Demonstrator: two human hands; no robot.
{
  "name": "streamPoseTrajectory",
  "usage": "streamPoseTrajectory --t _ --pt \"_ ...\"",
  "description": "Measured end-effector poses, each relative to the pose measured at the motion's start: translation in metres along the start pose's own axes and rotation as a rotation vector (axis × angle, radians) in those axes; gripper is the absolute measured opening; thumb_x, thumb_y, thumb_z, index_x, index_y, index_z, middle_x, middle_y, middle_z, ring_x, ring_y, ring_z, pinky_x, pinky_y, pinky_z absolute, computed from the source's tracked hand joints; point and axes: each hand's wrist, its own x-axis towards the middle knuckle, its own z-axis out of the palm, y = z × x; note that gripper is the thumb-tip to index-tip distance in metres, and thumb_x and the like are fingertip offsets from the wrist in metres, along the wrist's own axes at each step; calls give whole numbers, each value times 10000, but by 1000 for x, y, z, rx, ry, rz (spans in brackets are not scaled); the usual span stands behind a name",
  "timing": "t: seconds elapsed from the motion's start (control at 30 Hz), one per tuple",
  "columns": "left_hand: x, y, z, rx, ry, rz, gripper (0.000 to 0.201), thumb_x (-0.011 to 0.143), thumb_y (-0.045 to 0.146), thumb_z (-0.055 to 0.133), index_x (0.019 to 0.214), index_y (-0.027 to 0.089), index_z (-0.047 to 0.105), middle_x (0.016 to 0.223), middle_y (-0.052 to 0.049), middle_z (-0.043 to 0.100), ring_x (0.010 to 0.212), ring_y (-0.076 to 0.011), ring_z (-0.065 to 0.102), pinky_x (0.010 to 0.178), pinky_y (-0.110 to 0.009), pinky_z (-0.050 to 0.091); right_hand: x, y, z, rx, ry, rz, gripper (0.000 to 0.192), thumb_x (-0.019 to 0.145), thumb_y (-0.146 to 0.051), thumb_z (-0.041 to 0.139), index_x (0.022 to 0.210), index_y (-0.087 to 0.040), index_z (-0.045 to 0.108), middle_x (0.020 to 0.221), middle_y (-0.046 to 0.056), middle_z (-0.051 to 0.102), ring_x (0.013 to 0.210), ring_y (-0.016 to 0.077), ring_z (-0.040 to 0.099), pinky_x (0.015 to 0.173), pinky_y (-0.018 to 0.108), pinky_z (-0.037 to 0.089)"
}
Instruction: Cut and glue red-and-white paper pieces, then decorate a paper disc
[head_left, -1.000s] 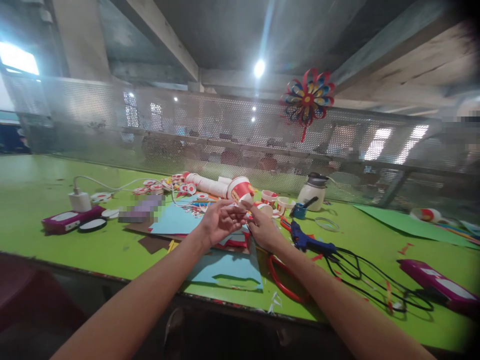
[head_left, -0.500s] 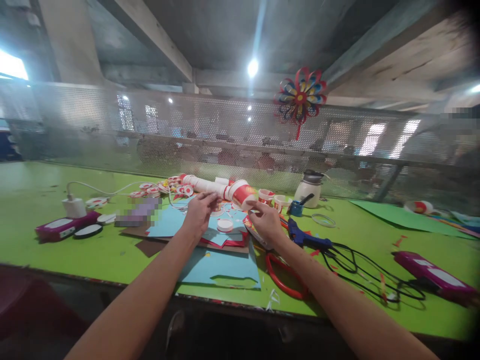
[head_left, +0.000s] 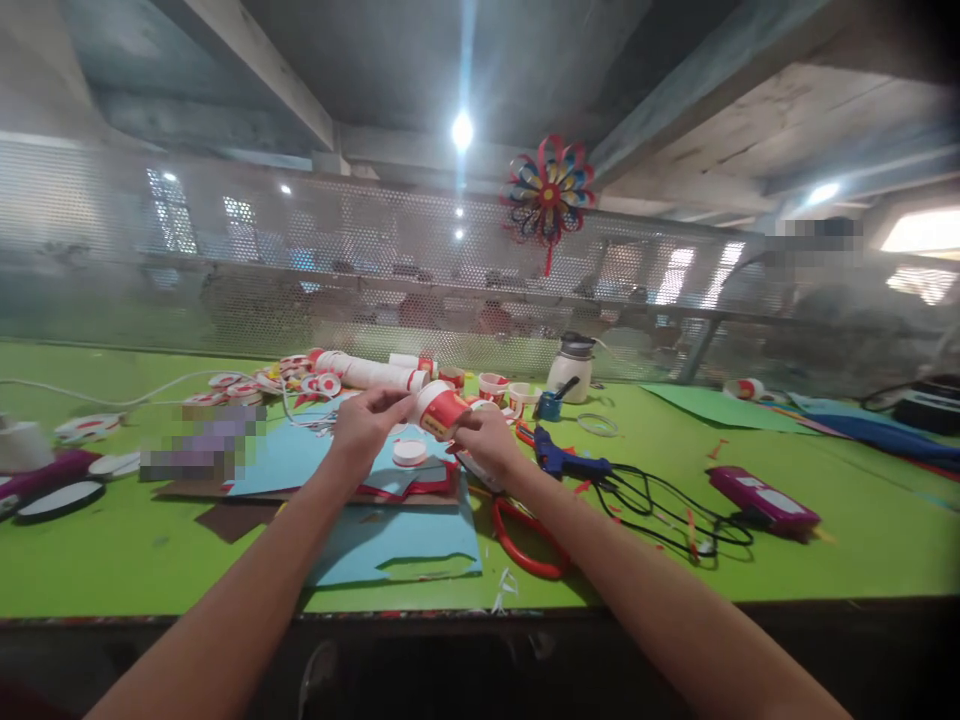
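The person's left hand (head_left: 365,426) and right hand (head_left: 484,443) meet above the green table (head_left: 825,560), both pinched on a red-and-white paper cup (head_left: 439,409) held tilted between them. A small white disc (head_left: 409,452) lies on blue paper (head_left: 405,535) at the cup's 7 o'clock. Red scissors (head_left: 525,535) sit at its 5 o'clock, and a blue glue gun (head_left: 566,462) at 4 o'clock.

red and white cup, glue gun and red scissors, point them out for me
red and white cup (head_left: 441,410), head view, on its red side wall
glue gun (head_left: 561,462), head view, on its blue body
red scissors (head_left: 525,545), head view, on the red handle loop
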Motion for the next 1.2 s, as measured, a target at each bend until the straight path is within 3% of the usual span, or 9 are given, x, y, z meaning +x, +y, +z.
streamPoseTrajectory --t 0.17,0.37,0.53,0.6,0.73,0.8,0.9,1.07,1.2 --pt "1 -2 -3 -31 -90 -6 214 596 297 751 721 128 708 605 1 629 521 -87 483 513 -221 384 0 0 1 156 -23 47 194 600 -130 532 672 -108 711 665 43 689 643 183 675 590 313 595" --pt "7 -9 -7 -92 -112 -145 271 557 318 781 739 129 715 687 -24 655 586 -100 531 536 -216 420 2 4 4 104 -35 52 121 656 -151 574 670 -121 690 698 42 684 647 160 662 600 285 580" --pt "11 -14 -10 -171 -60 -188 304 523 350 788 705 142 661 675 -5 632 615 -107 550 601 -233 461 3 1 -11 -107 -66 51 411 691 -87 542 1076 -132 677 826 48 708 641 143 638 603 270 526" --pt "12 -15 -12 -154 -54 -181 310 532 360 780 701 134 652 666 -6 628 608 -103 541 612 -239 458 -7 -5 -29 -228 -99 39 420 677 -76 542 1065 -137 690 731 30 695 597 146 604 601 278 489" --pt "12 -19 -13 -113 -30 -168 303 564 366 752 715 120 662 664 -16 636 583 -102 531 591 -244 441 -46 -20 -69 -472 -232 0 151 667 -143 602 734 -141 737 594 42 648 609 181 575 630 295 413" --pt "11 -20 -11 -91 -21 -152 287 572 355 743 707 114 666 656 -20 637 564 -104 526 564 -244 429 -68 -23 -82 -868 -435 -62 179 734 -246 572 758 -153 723 663 80 661 649 213 589 613 304 385" --pt "10 -20 -8 -54 -22 -108 256 588 338 730 697 115 667 649 -16 635 530 -100 516 531 -242 414 -90 -21 -85 -1127 -554 -101 293 757 -224 524 1000 -169 678 875 128 677 799 259 617 637 306 374" --pt "7 -17 -5 13 -75 -55 221 626 329 706 695 127 648 627 1 626 472 -113 542 514 -260 436 -90 -7 -72 -1150 -541 13 713 650 -138 556 1344 -250 433 1006 129 667 882 309 631 615 306 369" --pt "6 -14 -5 21 -132 -34 221 638 331 695 715 133 633 656 -7 640 548 -158 618 595 -303 503 -76 2 -71 -1040 -441 138 600 663 -183 571 1262 -184 531 1039 155 677 894 317 629 639 318 398"
